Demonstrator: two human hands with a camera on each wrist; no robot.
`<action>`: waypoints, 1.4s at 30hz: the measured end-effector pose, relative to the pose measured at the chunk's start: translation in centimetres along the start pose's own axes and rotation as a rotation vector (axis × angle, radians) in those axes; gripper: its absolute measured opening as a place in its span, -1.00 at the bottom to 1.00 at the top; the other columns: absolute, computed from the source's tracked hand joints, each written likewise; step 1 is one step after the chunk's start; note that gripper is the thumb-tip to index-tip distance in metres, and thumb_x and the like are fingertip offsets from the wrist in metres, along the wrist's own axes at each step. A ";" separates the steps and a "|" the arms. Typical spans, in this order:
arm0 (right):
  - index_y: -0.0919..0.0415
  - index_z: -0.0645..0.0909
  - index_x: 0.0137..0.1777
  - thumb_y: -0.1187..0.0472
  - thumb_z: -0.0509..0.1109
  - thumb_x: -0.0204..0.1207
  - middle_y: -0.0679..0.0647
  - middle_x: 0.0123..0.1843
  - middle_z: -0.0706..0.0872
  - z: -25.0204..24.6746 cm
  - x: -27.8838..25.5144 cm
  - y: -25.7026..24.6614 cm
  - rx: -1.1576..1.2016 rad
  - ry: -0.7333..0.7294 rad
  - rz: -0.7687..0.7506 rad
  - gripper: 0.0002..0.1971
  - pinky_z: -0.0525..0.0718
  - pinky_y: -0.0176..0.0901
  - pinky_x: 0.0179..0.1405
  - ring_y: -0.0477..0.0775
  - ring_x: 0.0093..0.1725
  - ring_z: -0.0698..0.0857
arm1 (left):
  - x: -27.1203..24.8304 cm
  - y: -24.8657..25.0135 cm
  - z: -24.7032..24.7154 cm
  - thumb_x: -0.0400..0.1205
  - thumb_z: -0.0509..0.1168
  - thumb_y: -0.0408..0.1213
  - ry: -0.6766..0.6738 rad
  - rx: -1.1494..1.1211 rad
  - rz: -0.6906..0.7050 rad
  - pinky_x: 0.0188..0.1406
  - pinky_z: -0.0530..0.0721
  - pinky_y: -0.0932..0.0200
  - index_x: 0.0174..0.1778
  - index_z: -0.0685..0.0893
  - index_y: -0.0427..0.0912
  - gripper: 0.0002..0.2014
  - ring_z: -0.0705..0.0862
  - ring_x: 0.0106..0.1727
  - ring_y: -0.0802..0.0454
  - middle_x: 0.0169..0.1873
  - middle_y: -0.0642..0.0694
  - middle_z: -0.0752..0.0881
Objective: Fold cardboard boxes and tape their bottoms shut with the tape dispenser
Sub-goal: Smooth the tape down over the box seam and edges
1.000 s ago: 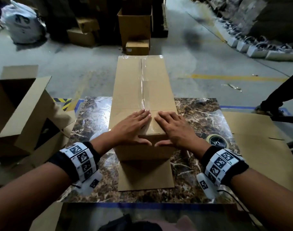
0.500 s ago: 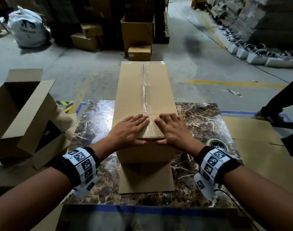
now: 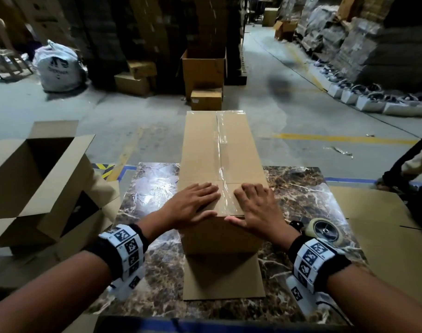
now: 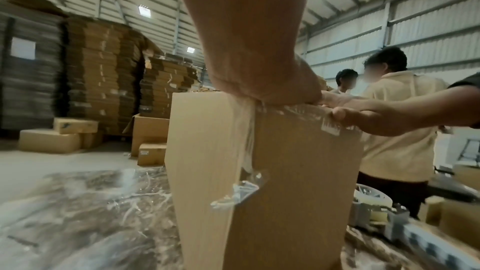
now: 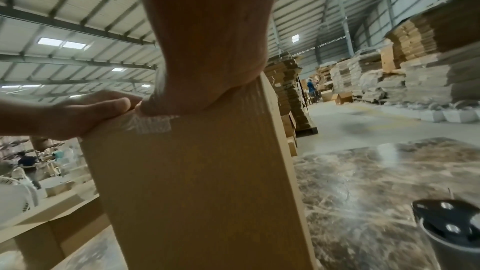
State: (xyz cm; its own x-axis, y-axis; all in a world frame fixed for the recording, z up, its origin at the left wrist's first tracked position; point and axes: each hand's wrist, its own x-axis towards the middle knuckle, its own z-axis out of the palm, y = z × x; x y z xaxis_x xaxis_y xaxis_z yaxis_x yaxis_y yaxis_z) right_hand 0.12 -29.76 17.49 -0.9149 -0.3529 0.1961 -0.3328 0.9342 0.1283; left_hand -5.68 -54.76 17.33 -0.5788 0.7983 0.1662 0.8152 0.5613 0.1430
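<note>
A long brown cardboard box (image 3: 220, 164) lies on the marble table, its far end reaching past the table edge. The flaps on its upper face are closed, and a strip of clear tape (image 3: 221, 150) runs along the middle seam. The tape dispenser (image 3: 324, 229) lies on the table, just right of the box.

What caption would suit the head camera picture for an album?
Both hands, left and right, press flat beside the clear tape on a cardboard box, tape dispenser resting nearby on the marble table.
</note>
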 end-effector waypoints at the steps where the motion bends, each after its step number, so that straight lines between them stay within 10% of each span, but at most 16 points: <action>1: 0.08 0.50 0.28 -0.61 -0.04 0.43 0.16 0.29 0.53 0.0 0.0 0.0 -0.001 0.012 -0.001 -0.18 0.50 0.13 0.05 0.23 0.18 0.50 | -0.2 0.1 0.5 0.71 0.03 0.22 0.055 -0.040 -0.034 0.65 0.26 -0.03 0.57 0.50 -0.09 -0.37 0.33 0.65 -0.02 0.58 -0.10 0.45; 5: 0.10 0.52 0.30 -0.61 -0.02 0.42 0.17 0.31 0.54 0.1 0.0 0.0 0.006 0.039 0.006 -0.15 0.50 0.15 0.09 0.25 0.21 0.51 | -1.3 0.9 2.2 0.66 0.30 -0.14 0.590 -0.322 -0.383 0.30 0.69 0.00 0.17 0.81 -0.20 -0.70 0.67 0.35 0.09 0.24 -0.08 0.76; 9: 0.09 0.52 0.30 -0.59 0.06 0.37 0.16 0.32 0.52 0.4 0.0 -0.1 -0.013 0.053 0.012 -0.18 0.48 0.16 0.14 0.25 0.22 0.50 | -1.2 3.1 3.9 0.63 0.29 -0.34 1.118 -0.771 -0.928 0.16 0.59 0.51 0.23 0.77 -0.27 -0.72 0.71 0.22 0.28 0.21 0.05 0.72; 13: 0.11 0.53 0.30 -0.55 0.15 0.34 0.18 0.32 0.51 0.6 0.1 -0.2 -0.016 0.075 0.010 -0.20 0.50 0.19 0.15 0.29 0.22 0.50 | 0.1 5.8 5.6 0.57 0.14 -0.25 1.406 -0.891 -1.154 0.06 0.55 0.55 0.22 0.74 -0.24 -0.61 0.68 0.13 0.20 0.08 0.02 0.75; 21: 0.15 0.52 0.34 -0.54 0.10 0.41 0.23 0.33 0.49 0.2 0.2 -0.6 -0.026 0.060 0.014 -0.18 0.51 0.21 0.13 0.33 0.22 0.49 | 1.4 6.0 6.5 0.70 -0.05 0.09 1.610 -0.747 -1.197 -0.19 0.58 0.46 0.26 0.60 -0.18 -0.49 0.72 -0.06 0.36 -0.01 0.01 0.80; 27: 0.16 0.54 0.34 -0.51 0.04 0.45 0.23 0.33 0.51 -0.1 0.2 -0.5 -0.003 0.054 -0.012 -0.19 0.51 0.20 0.13 0.32 0.21 0.49 | 1.5 6.1 8.7 0.52 -0.06 0.51 1.720 -0.855 -1.242 -0.02 0.50 0.57 0.35 0.51 -0.26 -0.11 0.61 0.00 0.60 0.05 0.08 0.65; 32: 0.13 0.52 0.34 -0.51 0.02 0.46 0.19 0.33 0.51 -0.2 0.3 -0.3 0.014 0.041 -0.041 -0.21 0.50 0.18 0.07 0.29 0.20 0.48 | 0.9 6.2 9.3 0.46 -0.04 0.59 1.576 -0.972 -1.289 0.33 0.56 0.02 0.56 0.29 -0.21 0.02 0.60 0.32 -0.07 0.37 -0.27 0.55; 38: 0.07 0.49 0.35 -0.54 -0.02 0.46 0.14 0.33 0.49 0.1 0.2 0.3 0.025 0.024 -0.063 -0.22 0.48 0.18 0.09 0.26 0.23 0.47 | -1.9 9.8 14.0 0.84 -0.06 -0.11 1.233 -1.369 -1.555 0.63 0.25 -0.03 0.73 0.05 -0.17 -0.47 0.27 0.65 -0.17 0.69 -0.23 0.19; 42: 0.07 0.51 0.33 -0.52 0.06 0.46 0.15 0.31 0.48 0.2 0.1 0.5 0.055 0.051 -0.083 -0.26 0.47 0.17 0.09 0.25 0.24 0.46 | -2.3 11.2 12.9 0.74 -0.03 0.20 1.575 -1.159 -1.693 0.35 0.57 -0.10 0.56 0.42 -0.28 -0.33 0.61 0.37 -0.25 0.38 -0.34 0.61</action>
State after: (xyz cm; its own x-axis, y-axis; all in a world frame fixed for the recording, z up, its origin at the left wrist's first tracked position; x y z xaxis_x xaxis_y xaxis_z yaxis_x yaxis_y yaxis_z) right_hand -0.19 -29.27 17.37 -0.8712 -0.4303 0.2363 -0.4205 0.9025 0.0933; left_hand 5.09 -47.49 5.95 -0.4114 -0.8104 -0.4170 -0.0614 -0.4319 0.8998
